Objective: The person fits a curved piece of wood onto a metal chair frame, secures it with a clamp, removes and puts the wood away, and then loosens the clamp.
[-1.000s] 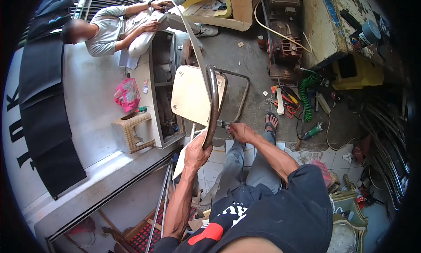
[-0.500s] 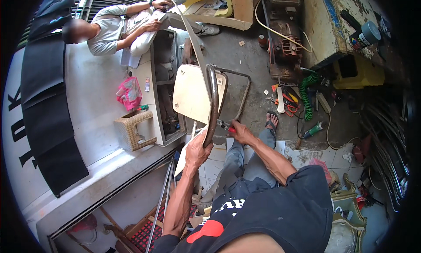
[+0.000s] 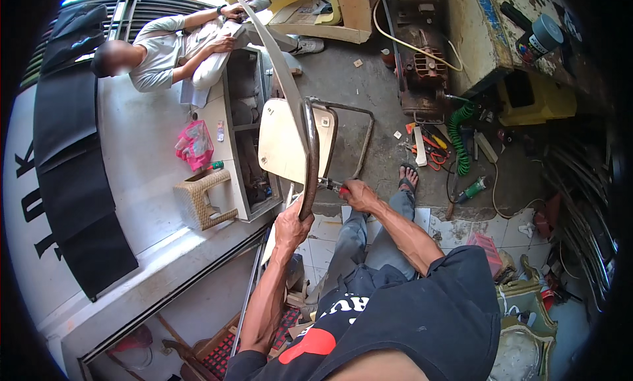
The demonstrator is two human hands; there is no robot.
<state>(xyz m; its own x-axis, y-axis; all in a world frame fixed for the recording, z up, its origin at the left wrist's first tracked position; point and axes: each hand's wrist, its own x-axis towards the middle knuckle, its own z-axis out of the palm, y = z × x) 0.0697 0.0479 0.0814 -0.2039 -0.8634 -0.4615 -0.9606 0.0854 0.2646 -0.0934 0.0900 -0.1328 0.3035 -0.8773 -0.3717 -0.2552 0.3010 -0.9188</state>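
A chair with a bent metal tube frame [image 3: 310, 137] and a pale plywood panel [image 3: 285, 140] stands tilted in front of me. My left hand [image 3: 292, 224] is closed round the lower end of the thick tube, next to the edge of a thin pale board. My right hand [image 3: 360, 195] grips a red-handled metal hand tool [image 3: 330, 184], whose exact kind I cannot make out. The tool's metal end meets the frame just above my left hand. A long, thin, pale strip [image 3: 280, 58] rises from the frame toward the far edge.
A person [image 3: 158, 54] sits at the far left beside an open-fronted counter [image 3: 234, 137]. A woven stool [image 3: 206, 197] stands below it. On the right floor lie pliers [image 3: 436, 158], a green coiled hose [image 3: 461, 147] and a green power tool [image 3: 472, 190]. A rusty compressor [image 3: 422, 64] stands behind them.
The whole scene has shifted slightly with my head. My right hand and the tool sit a little differently against the frame; both hands keep their grip.
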